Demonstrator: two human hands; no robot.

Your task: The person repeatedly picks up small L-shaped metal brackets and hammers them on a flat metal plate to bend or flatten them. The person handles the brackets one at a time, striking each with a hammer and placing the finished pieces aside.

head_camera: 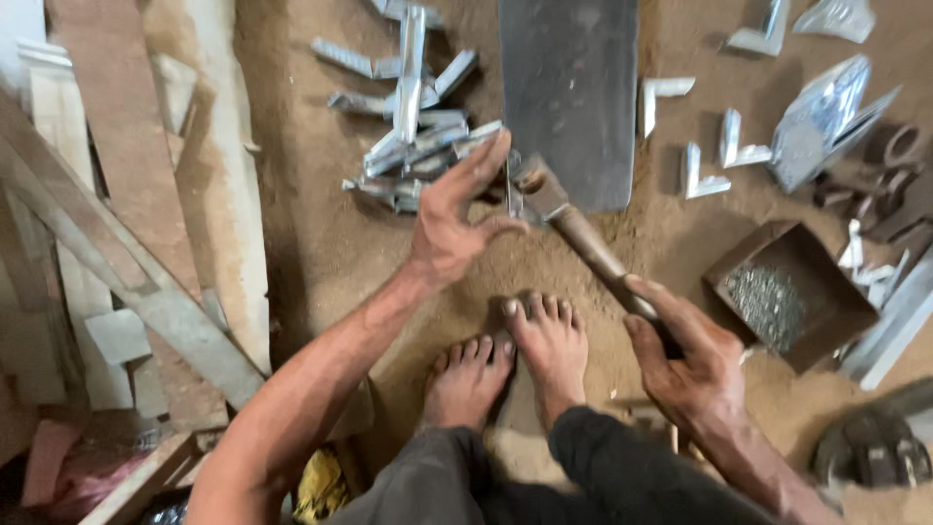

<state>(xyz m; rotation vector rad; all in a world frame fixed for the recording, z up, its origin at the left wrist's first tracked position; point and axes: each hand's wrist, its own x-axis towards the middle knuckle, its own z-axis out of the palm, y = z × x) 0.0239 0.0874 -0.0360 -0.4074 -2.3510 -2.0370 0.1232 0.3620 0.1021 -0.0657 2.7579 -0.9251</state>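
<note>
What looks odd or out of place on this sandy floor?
The person's bare feet rest on the sand right below the hammer in the right hand. The left hand steadies a small metal piece beside the hammer's head. Metal brackets lie heaped untidily.

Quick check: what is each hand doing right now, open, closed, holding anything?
Left hand: open, fingers spread, steadying a small metal piece at the hammer head.
Right hand: closed on the hammer handle.
</note>
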